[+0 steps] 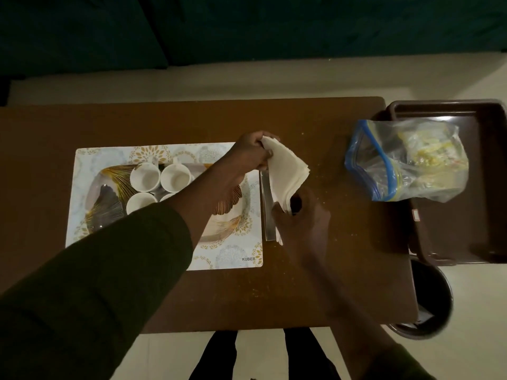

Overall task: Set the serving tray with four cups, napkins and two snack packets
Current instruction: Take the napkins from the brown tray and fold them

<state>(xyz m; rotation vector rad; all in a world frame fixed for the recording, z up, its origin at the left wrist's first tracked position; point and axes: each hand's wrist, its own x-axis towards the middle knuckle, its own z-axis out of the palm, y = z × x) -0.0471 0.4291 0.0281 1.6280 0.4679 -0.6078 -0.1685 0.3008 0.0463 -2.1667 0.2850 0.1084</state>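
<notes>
A stack of white napkins point(285, 174) hangs just right of the serving tray point(109, 198), which has gold leaf patterns. My left hand point(249, 154) grips the stack's top corner and my right hand point(300, 218) pinches its lower end. White cups point(145, 176) stand on the tray; my left forearm covers part of them. A clear zip bag point(406, 160) with yellow snack packets lies at the right in a brown bin point(491, 187).
The tray rests on a patterned placemat point(233, 256) on the brown table point(329, 270). A clear napkin wrapper point(266, 215) lies beside the mat. A dark round bucket point(430, 300) stands on the floor at the right.
</notes>
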